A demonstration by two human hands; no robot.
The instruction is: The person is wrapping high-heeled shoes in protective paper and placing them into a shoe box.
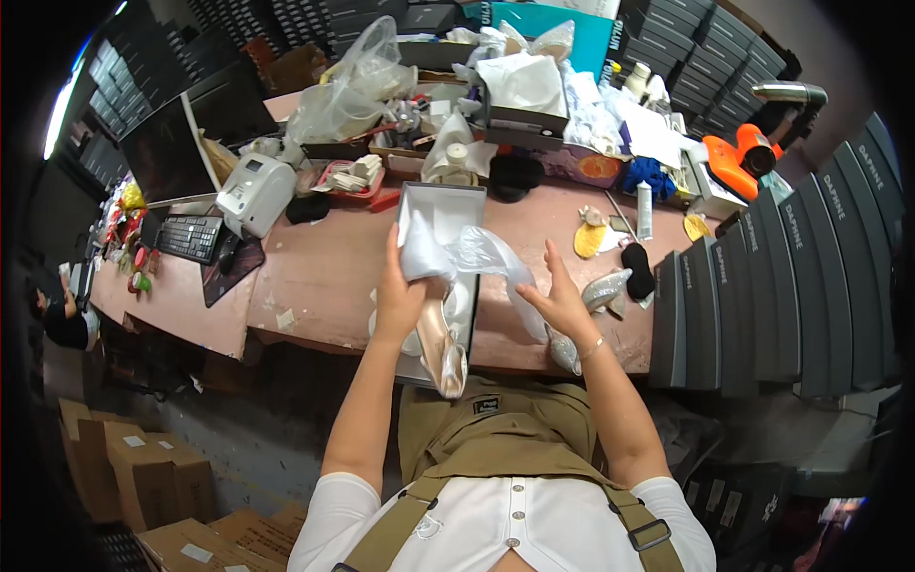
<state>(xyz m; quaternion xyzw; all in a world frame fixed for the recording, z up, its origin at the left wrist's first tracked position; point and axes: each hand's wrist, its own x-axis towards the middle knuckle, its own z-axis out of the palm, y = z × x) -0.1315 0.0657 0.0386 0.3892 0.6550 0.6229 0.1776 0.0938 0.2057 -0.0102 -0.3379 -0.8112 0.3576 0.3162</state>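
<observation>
My left hand is closed round a pale high-heeled shoe, its glittery toe pointing toward me. Thin clear plastic wrap covers the shoe's far end and trails off in a loose strip to the right. Beside that strip is my right hand, fingers spread and thumb close to the plastic; whether it touches is hard to see. Under the held shoe lies an open grey shoe box with white lining. Silver glittery shoes rest on the table by my right hand.
Dark shoe boxes stand in a row at the right. A keyboard, a white label printer and a monitor are at the left. An orange heat gun sits at the far right. Cardboard cartons stand on the floor.
</observation>
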